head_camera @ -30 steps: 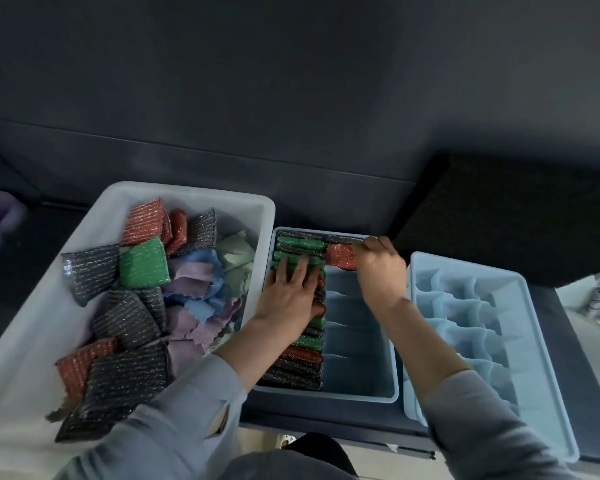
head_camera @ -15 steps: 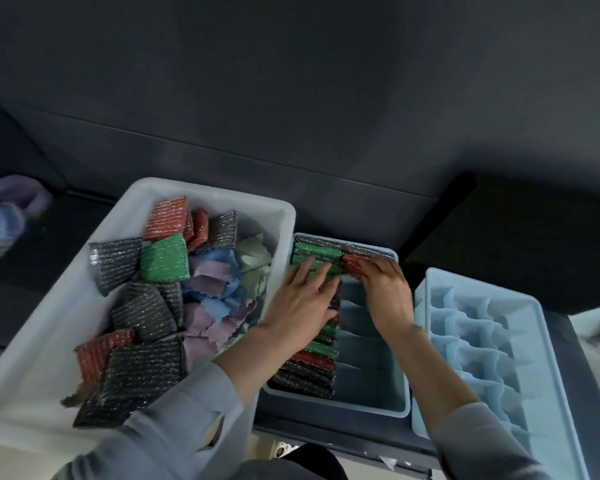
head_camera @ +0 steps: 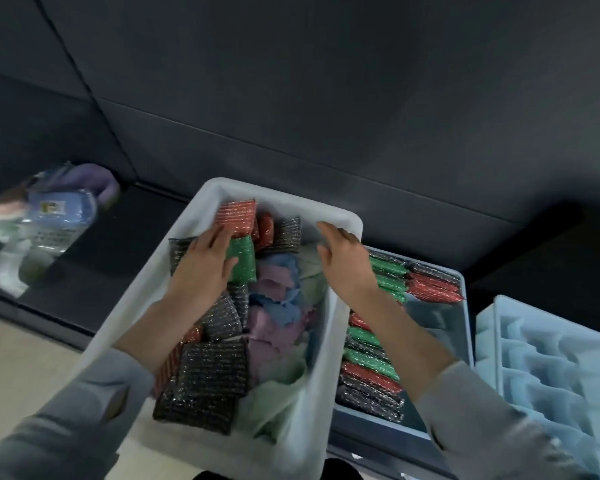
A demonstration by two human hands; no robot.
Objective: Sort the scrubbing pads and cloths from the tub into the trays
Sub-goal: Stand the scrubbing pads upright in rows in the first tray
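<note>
Dark grey panelled wall (head_camera: pixel 326 81) fills the background, dark counter (head_camera: pixel 125 244) below it, pale floor strip at lower left.

Head view:
- White tub (head_camera: pixel 284 403) sits centre on the counter. Inside: black, red and green scrubbing pads on the left side, pastel cloths (head_camera: pixel 278 299) (blue, purple, pale green) heaped on the right side.
- Left hand (head_camera: pixel 201 268) is down in the tub, fingers laid over the green pad (head_camera: pixel 245 261), thumb curled against its near edge. Looks like a grip on it; not lifted, pad lies among the others.
- Red pad (head_camera: pixel 236 216) lies just beyond the green one, near the tub's far wall. Large black pad (head_camera: pixel 208 386) lies at the near end of the tub, under the left forearm.
- Right hand (head_camera: pixel 347 261) hovers over the tub's right rim, fingers loosely spread and slightly bent, holding nothing. Motion blur on the fingertips.
- Blue tray (head_camera: pixel 465 327) just right of the tub, touching or nearly touching it. Left column packed with pads on edge (head_camera: pixel 371 362) in green, red and black; a few more red and black ones in the far right corner. Rest of its right column is bare.
- Pale blue divided tray (head_camera: pixel 548 358) further right, beside the first tray. Compartments hold nothing visible.
- Far left on the counter: blurred packets (head_camera: pixel 49 220), blue and purple, can't tell contents.
- Grey sleeves (head_camera: pixel 66 427) on both arms.
</note>
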